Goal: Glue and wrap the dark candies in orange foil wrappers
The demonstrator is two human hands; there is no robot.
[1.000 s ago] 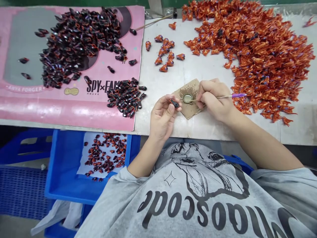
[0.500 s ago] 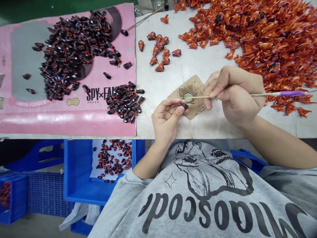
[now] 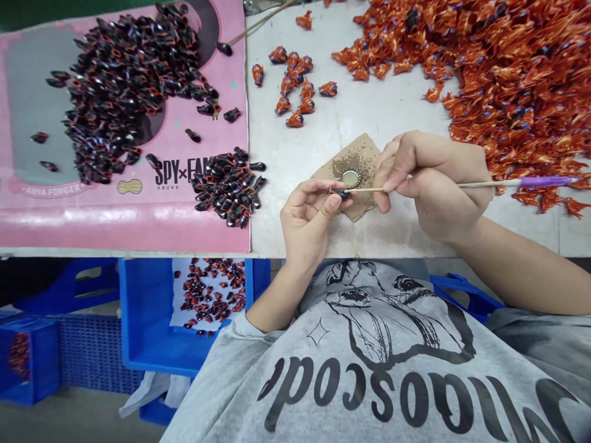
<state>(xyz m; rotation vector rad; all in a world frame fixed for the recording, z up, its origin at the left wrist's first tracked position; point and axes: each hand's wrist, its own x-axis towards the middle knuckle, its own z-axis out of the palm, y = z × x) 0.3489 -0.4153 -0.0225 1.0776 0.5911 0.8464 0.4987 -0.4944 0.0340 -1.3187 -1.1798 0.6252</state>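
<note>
My left hand [image 3: 308,215] pinches a small dark folded piece [image 3: 340,194] between thumb and fingers, just in front of a brown cardboard scrap [image 3: 364,159]. On that scrap sits a small round cap [image 3: 351,178] holding something shiny. My right hand [image 3: 434,181] grips a thin wooden stick with a purple end [image 3: 521,183]. The stick's tip touches the dark piece in my left hand.
A big heap of orange folded pieces [image 3: 512,67] fills the table's right; a few loose ones [image 3: 295,86] lie at centre. Dark finished pieces are piled [image 3: 129,86] on a pink board [image 3: 124,215], a smaller pile [image 3: 228,184] nearer me. A blue crate [image 3: 143,320] below holds more.
The stick's tip has left the round cap and come down to the dark piece in my left hand. The view has shifted slightly.
</note>
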